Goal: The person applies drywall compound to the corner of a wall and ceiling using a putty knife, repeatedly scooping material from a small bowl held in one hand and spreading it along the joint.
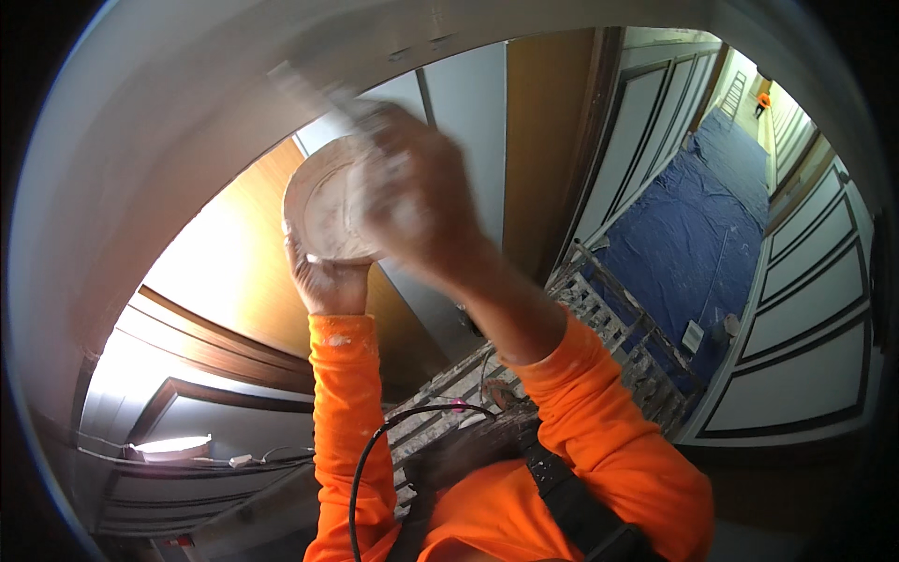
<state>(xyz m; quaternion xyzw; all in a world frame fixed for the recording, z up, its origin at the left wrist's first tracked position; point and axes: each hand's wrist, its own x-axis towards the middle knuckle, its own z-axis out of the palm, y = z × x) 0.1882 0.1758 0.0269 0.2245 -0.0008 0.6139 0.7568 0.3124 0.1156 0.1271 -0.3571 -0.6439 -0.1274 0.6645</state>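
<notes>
My left hand [328, 279] grips a round, dusty container [314, 197] from below and at its side, its inside pale and smeared. My right hand [412, 187], blurred by motion, is closed on a pale flat-bladed tool [309, 89], which looks like a putty knife. The tool's blade reaches up over the container toward the grey overhead surface [187, 122]; whether it touches that surface I cannot tell. My right hand covers part of the container.
A paint-spattered platform [637, 365] with railings lies below me. Blue sheeting [684, 225] runs along a corridor with panelled walls [787, 337]; a distant person [763, 101] in orange is near a ladder [733, 94]. A lit lamp [173, 448] and cables are lower left.
</notes>
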